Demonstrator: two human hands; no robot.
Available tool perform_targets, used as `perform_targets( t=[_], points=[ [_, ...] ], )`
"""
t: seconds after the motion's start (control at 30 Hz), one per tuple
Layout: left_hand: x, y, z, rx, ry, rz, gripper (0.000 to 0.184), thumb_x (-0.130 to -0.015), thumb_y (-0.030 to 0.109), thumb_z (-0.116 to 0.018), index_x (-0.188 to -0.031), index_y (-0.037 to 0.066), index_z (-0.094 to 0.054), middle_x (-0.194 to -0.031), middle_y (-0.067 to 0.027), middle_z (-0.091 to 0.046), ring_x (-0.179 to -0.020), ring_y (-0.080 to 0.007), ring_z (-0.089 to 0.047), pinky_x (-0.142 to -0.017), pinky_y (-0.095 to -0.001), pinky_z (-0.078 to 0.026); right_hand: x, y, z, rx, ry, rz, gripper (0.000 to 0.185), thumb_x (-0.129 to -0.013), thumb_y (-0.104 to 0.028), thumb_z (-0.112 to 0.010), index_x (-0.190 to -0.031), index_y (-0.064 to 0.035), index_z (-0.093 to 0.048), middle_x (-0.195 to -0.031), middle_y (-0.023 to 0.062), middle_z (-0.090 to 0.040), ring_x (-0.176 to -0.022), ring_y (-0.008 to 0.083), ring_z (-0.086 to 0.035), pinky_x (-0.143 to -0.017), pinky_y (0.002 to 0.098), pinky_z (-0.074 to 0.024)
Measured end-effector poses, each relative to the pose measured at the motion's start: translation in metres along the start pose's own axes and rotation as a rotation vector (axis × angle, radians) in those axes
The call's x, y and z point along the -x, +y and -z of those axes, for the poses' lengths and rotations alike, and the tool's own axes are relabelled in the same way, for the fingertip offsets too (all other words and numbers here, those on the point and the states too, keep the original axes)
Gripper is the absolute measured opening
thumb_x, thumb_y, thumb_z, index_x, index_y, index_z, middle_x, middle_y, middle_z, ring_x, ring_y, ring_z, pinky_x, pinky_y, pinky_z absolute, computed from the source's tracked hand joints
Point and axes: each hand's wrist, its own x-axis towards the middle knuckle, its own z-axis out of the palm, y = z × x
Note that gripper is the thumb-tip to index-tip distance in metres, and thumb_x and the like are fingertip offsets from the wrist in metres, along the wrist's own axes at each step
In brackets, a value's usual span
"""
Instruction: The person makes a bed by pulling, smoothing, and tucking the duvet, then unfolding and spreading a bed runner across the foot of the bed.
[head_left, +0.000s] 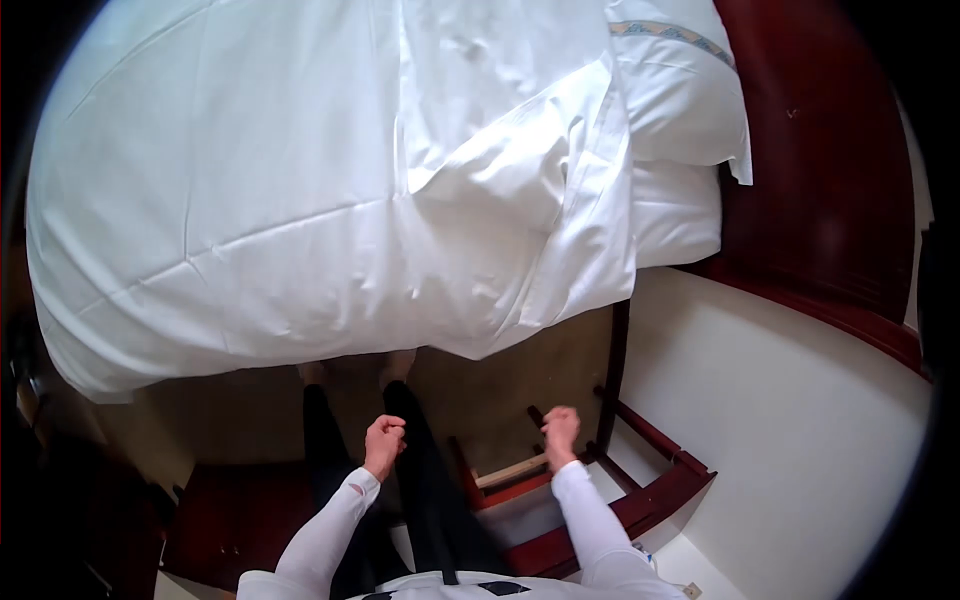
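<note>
My left hand (384,443) is curled into a loose fist in front of my legs, below the hanging edge of the duvet (290,230). Nothing shows between its fingers. My right hand (561,430), slightly blurred, is also closed with no object visible in it, in the air above a dark red wooden frame (640,505). Neither hand touches the bed. White and smooth, the duvet covers the mattress, with one corner folded over near the pillows. A white pillow (680,95) with a patterned band lies on another white pillow (678,212).
A dark red headboard (820,160) stands at the right beside a white wall (760,400). A small wooden piece with a pale bar (512,470) sits by the frame on the brown floor (500,385). Dark red furniture (235,520) is at lower left.
</note>
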Motion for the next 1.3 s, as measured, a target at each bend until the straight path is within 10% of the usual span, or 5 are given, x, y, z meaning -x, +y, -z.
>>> perform_targets(
  t=[0.3, 0.43, 0.6, 1.0, 1.3],
  points=[
    [0.004, 0.208, -0.179, -0.04, -0.323, -1.031, 0.047, -0.077, 0.019, -0.063, -0.117, 0.0, -0.047, -0.098, -0.0126, -0.058, -0.082, -0.0176, -0.056, -0.071, -0.029, -0.045, -0.022, -0.384, -0.059, 0.469, 0.444, 1.099, 0.068, -0.066, -0.033, -0.067, -0.118, 0.0008, -0.039, -0.112, 0.0183, -0.048, -0.106, 0.0367, -0.044, -0.089, 0.0501, -0.0329],
    [0.016, 0.171, -0.236, -0.324, -0.334, -1.027, 0.03, -0.074, 0.01, -0.057, -0.102, 0.0, -0.051, -0.078, -0.0166, -0.057, -0.066, -0.0306, -0.054, -0.06, -0.0383, -0.044, -0.05, -0.368, -0.073, 0.454, 0.262, 0.668, 0.041, -0.064, -0.016, -0.057, -0.101, -0.0001, -0.046, -0.102, 0.0183, -0.054, -0.1, 0.0361, -0.048, -0.083, 0.0492, -0.0348],
    [0.046, 0.0, -0.189, -0.479, -0.869, -1.008, 0.026, -0.078, 0.008, -0.052, -0.104, 0.001, -0.048, -0.081, -0.0216, -0.052, -0.074, -0.0364, -0.051, -0.067, -0.0409, -0.042, 0.002, -0.176, 0.016, 0.448, -0.034, 1.584, 0.042, -0.06, -0.01, -0.06, -0.1, -0.0005, -0.05, -0.095, 0.0141, -0.051, -0.093, 0.0317, -0.048, -0.085, 0.0448, -0.0321],
    [0.01, 0.138, -0.038, 0.004, 0.018, -0.957, 0.022, -0.086, 0.011, -0.053, -0.106, 0.003, -0.049, -0.091, -0.0018, -0.054, -0.082, -0.0112, -0.05, -0.075, -0.0254, -0.042, -0.088, -0.061, 0.024, -0.468, -0.459, -0.249, 0.074, -0.078, -0.056, -0.055, -0.124, -0.0011, -0.038, -0.123, 0.0199, -0.043, -0.11, 0.0285, -0.045, -0.088, 0.0385, -0.0407],
    [0.028, 0.134, -0.107, -0.086, -0.213, -0.659, 0.027, -0.082, 0.022, -0.062, -0.093, -0.002, -0.061, -0.086, -0.0015, -0.061, -0.076, -0.0088, -0.052, -0.071, -0.0245, -0.042, -0.174, -0.139, -0.079, -1.29, -0.508, -0.035, 0.056, -0.089, -0.051, -0.033, -0.128, -0.0106, -0.04, -0.126, 0.0058, -0.046, -0.116, 0.0229, -0.043, -0.098, 0.0372, -0.0344]
  ],
)
